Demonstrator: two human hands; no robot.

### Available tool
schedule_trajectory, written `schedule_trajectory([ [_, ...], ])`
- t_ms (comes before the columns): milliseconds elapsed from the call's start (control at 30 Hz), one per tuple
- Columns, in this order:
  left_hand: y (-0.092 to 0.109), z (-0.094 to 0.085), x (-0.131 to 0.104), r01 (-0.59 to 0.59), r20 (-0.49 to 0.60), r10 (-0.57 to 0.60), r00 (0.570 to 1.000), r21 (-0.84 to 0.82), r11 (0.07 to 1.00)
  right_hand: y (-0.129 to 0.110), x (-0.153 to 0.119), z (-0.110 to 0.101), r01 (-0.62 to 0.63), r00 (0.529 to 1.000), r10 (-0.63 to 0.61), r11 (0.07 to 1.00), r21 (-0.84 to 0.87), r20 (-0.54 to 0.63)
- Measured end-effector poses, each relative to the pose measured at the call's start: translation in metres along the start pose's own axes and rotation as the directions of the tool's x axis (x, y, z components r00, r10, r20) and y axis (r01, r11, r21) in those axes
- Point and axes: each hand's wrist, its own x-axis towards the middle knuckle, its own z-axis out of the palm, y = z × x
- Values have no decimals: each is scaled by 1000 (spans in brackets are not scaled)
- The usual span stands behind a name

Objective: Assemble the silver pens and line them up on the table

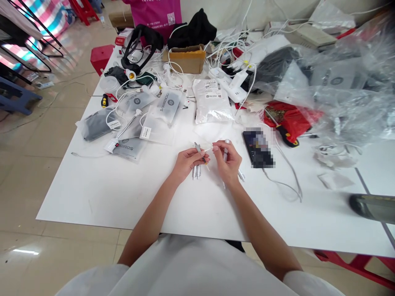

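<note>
A thin white piece, slim, straight and pale against the white counter, shows between the two hands. It is too small for its ends or any markings to be made out. Its long axis runs mostly left to right, rising slightly so that its right end points toward the right fingertips and a little toward the far edge; its left end points at the left thumb. It is held above the middle stretch of the counter, well in from the near edge and short of the clutter along the far edge.

The left hand has thumb and forefinger pinching it, with a slim dark piece, yellowish toward its near end, also among the fingers. The right hand has its thumb and forefinger pinched together at the other end, the other fingers curled around a silver rod.

Shiny silver tubes lie by the left fingers, pointing toward the near edge. A dark phone lies just right of the right hand, and a white packet lies beyond both hands.
</note>
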Motion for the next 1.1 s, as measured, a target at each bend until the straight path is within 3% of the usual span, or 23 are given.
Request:
schedule_trajectory([
  [367, 2, 1, -2, 13, 4, -13, 1000, -14, 1000, 1, -2, 2, -20, 1000, 19, 1000, 22, 22],
  [633, 0, -1, 0, 4, 26, -4, 1000, -2, 1000, 3, -1, 2, -48, 993, 57, 995, -88, 105],
  [1100, 4, 3, -2, 27, 60, -27, 998, -3, 1000, 4, 0, 1, -136, 987, 144, 986, -98, 76],
])
